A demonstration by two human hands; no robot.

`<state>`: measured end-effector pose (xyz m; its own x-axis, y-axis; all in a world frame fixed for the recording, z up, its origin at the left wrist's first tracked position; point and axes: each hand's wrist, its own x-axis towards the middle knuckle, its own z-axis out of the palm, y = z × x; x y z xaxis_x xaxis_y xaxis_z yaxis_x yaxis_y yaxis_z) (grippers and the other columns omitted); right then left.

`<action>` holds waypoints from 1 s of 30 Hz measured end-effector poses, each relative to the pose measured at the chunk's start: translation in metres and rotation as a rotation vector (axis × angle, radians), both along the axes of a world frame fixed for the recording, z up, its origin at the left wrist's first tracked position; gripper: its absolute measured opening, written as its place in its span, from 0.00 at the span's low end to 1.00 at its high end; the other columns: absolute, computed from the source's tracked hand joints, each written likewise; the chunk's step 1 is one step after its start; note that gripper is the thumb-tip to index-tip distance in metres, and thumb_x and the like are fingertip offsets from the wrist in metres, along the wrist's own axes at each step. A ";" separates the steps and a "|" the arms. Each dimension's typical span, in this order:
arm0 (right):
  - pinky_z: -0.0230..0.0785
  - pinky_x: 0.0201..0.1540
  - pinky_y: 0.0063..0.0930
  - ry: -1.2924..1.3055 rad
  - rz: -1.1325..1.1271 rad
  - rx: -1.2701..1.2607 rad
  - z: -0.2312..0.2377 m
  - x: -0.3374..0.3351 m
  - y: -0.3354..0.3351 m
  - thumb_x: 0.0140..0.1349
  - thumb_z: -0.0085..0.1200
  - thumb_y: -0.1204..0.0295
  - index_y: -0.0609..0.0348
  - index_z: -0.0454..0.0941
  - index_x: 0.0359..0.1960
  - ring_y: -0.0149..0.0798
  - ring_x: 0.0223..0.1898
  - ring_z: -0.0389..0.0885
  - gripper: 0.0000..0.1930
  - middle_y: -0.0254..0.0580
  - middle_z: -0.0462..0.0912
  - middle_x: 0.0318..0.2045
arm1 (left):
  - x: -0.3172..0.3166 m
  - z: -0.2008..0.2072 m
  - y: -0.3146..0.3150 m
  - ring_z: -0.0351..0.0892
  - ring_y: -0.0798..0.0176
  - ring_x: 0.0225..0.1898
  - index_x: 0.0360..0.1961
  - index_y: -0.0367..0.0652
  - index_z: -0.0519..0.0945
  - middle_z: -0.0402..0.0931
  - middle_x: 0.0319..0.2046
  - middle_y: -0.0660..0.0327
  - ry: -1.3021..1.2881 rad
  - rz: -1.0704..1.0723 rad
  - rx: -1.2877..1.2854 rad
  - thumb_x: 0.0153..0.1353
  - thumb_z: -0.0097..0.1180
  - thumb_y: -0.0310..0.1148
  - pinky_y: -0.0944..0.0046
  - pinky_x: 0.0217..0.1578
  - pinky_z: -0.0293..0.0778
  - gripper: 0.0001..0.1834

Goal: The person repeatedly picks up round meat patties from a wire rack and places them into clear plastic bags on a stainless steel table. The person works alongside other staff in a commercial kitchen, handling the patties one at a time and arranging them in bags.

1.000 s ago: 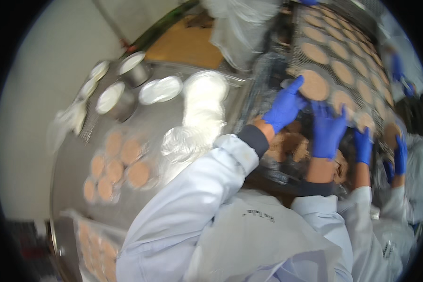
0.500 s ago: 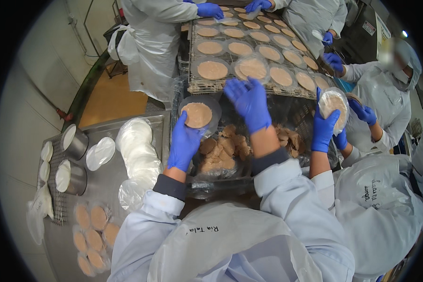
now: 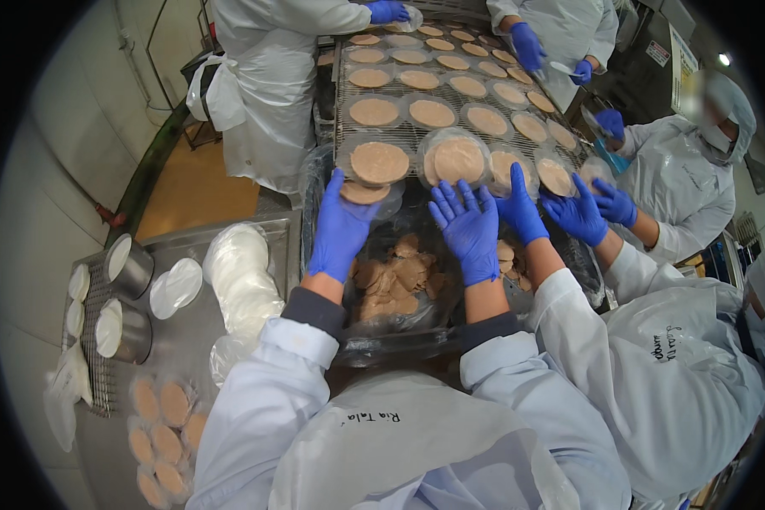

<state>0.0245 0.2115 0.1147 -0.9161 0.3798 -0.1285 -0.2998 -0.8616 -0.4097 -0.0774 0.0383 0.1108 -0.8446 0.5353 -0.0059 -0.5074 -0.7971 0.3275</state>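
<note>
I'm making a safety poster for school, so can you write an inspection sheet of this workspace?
Surface: silver wire-mesh belt; grey metal table at left.
Job's things: flat round beige discs on clear round film.
Clutter: ragged beige pieces in a plastic-lined bin below the belt.
Hands: left blue-gloved hand holds a disc at the belt's edge; right blue-gloved hand open, palm up.
Cables: nothing seen for certain.
Surroundings: several co-workers in white plastic aprons around the belt.

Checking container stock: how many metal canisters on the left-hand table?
2: the far canister and the near canister, both toward the table's left side. The frame crops the table, so others may be hidden.
</note>
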 end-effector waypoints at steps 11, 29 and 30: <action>0.60 0.52 0.53 0.029 0.264 0.100 0.014 0.000 -0.028 0.61 0.37 0.54 0.57 0.58 0.56 0.50 0.56 0.62 0.26 0.48 0.63 0.55 | 0.028 -0.026 -0.043 0.66 0.52 0.53 0.53 0.34 0.61 0.65 0.51 0.49 -0.118 0.057 -0.162 0.58 0.46 0.28 0.53 0.53 0.63 0.22; 0.38 0.59 0.54 -0.119 -0.248 1.882 0.032 -0.022 -0.095 0.57 0.39 0.46 0.62 0.68 0.50 0.51 0.59 0.57 0.31 0.52 0.65 0.54 | 0.023 -0.037 -0.089 0.61 0.50 0.56 0.56 0.36 0.57 0.61 0.54 0.49 -0.080 0.134 -0.125 0.59 0.47 0.41 0.52 0.55 0.61 0.29; 0.42 0.59 0.52 -0.108 -0.045 1.563 0.013 -0.018 -0.092 0.58 0.40 0.48 0.61 0.68 0.50 0.49 0.57 0.60 0.29 0.49 0.67 0.52 | 0.019 -0.034 -0.078 0.61 0.51 0.56 0.56 0.37 0.58 0.61 0.54 0.49 -0.052 0.068 -0.106 0.58 0.47 0.43 0.52 0.55 0.61 0.29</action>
